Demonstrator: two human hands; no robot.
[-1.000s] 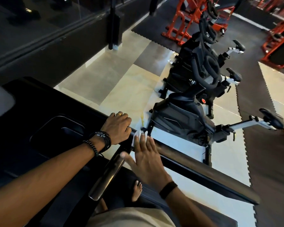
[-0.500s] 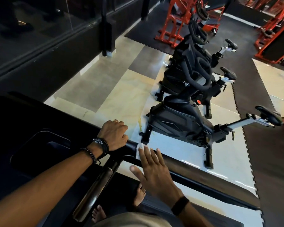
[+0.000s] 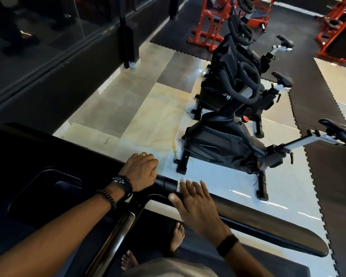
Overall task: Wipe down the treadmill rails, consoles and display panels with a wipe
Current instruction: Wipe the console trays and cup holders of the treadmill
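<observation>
Right hand [image 3: 196, 204] flat, fingers straight, pressing wipe [image 3: 181, 183] on rail [image 3: 268, 220]; wipe mostly hidden. Left hand [image 3: 141, 171], at 9 o'clock, fisted on rail; grip underside unseen.

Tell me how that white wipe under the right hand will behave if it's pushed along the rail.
The thin white wipe looks floppy and light. It probably bunches unless the flat right hand presses it onto the rounded black treadmill rail.

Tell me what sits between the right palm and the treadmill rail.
In the head view, a white wipe lies under the flat fingers of the right hand, pressed onto the dark side rail; only its edge shows past the fingertips.
</observation>
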